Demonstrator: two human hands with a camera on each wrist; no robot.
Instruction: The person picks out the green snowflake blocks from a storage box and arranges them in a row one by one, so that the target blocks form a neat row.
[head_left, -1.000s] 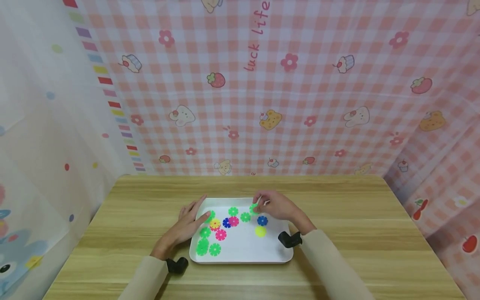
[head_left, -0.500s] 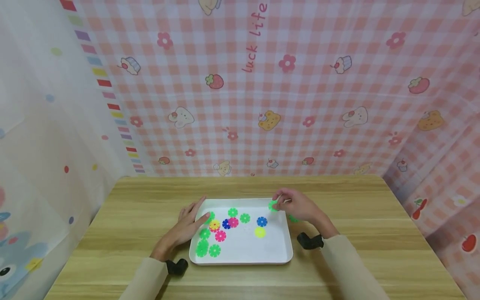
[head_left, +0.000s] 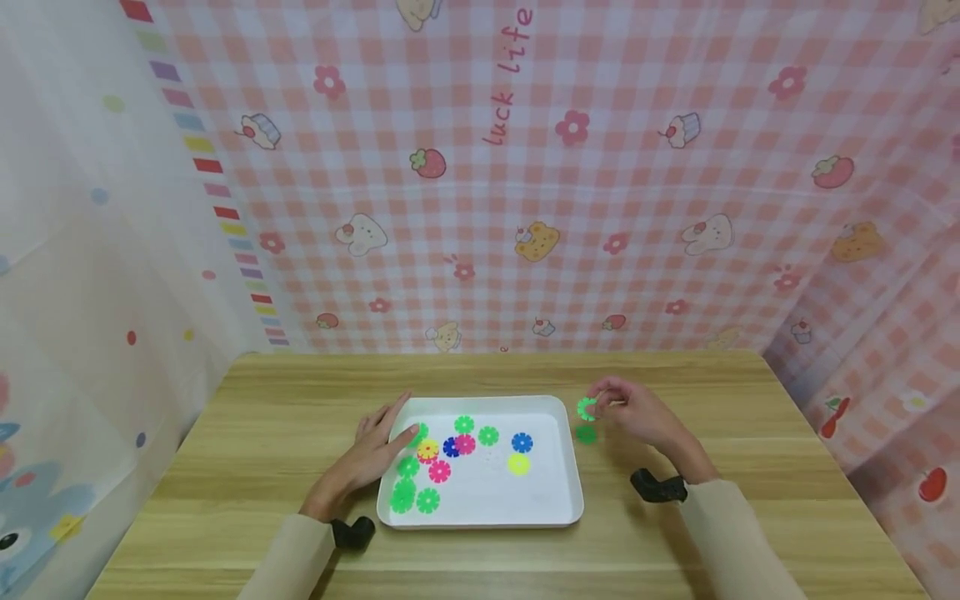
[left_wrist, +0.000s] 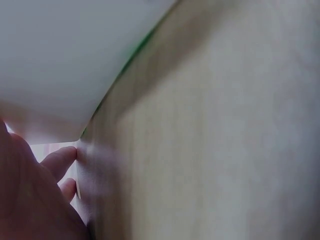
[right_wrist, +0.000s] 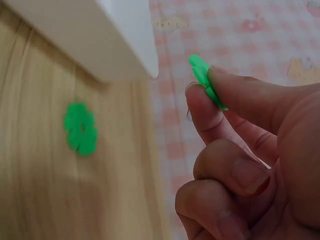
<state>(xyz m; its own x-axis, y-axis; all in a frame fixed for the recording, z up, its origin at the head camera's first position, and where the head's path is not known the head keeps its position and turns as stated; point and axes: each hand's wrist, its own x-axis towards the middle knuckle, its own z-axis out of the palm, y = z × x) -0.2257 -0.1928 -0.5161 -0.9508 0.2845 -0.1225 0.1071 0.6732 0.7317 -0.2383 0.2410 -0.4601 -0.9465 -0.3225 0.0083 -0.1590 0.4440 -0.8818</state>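
My right hand [head_left: 636, 415] pinches a green notched plastic disc [right_wrist: 206, 82] between thumb and forefinger, above the table just right of the white tray [head_left: 540, 500]. Below it another green disc [head_left: 586, 434] lies flat on the wood, also plain in the right wrist view. My left hand [head_left: 372, 446] rests on the tray's left rim, thumb over the inside and fingers along the outer side. Partly under that thumb sits a green disc [head_left: 422, 432]. Several more green discs, pink discs [head_left: 439, 472], a yellow-and-pink pair, and a dark blue disc [head_left: 452, 447] lie in the tray's left half.
A blue disc [head_left: 522, 442] and a yellow disc [head_left: 518, 464] lie in the tray's right half. The wooden table [head_left: 247, 467] extends around the tray. A pink checked curtain [head_left: 480, 192] hangs behind its far edge.
My right hand has lifted the green disc from the tray's back right and carried it right, past the rim, over the table. My left hand has stayed on the rim.
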